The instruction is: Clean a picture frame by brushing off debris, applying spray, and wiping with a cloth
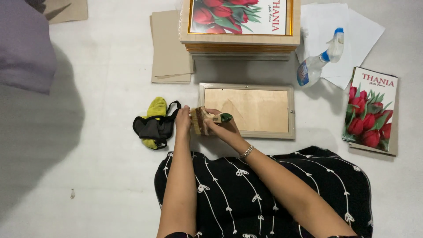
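Right hand [217,124] gripping brush [203,120] by its handle, mid-frame; left hand [183,119] pinching the bristles. Brush looks light, handle stiff, bristles soft; hold at handle.

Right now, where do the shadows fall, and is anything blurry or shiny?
Head view: soft shadows fall toward the viewer under the wooden frame and the stack of frames; a broad grey shadow darkens the floor at left; the spray bottle looks slightly soft; no strong glare; the right hand holding the brush is sharp.
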